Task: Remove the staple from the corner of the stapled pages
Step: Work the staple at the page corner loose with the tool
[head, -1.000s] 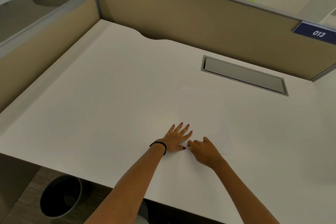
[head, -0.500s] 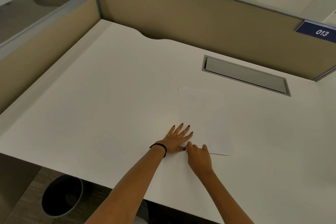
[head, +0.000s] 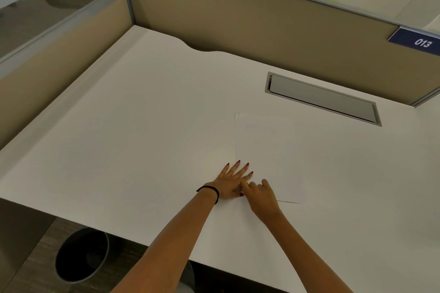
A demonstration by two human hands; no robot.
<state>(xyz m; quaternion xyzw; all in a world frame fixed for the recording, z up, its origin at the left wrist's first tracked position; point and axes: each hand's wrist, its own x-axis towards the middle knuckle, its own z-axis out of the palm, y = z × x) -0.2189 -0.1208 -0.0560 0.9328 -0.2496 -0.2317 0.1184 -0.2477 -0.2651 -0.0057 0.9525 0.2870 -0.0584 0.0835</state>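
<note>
White stapled pages (head: 266, 150) lie flat on the white desk (head: 142, 138), hard to tell from its surface. My left hand (head: 232, 182) presses flat with fingers spread on the pages' near left corner. My right hand (head: 259, 195) sits just right of it, fingers curled and pinched at that same corner, touching the left hand's thumb side. The staple itself is hidden under the fingers; I cannot tell whether the right hand holds it. A black band circles my left wrist.
A grey cable hatch (head: 321, 98) is set into the desk at the back right. Beige partition walls (head: 238, 21) close the back and left. A dark waste bin (head: 82, 254) stands on the floor below the desk's near left edge.
My right hand has slid left and turned in toward the corner, its fingers now meeting the left hand. The left hand has stayed pressed in place.
</note>
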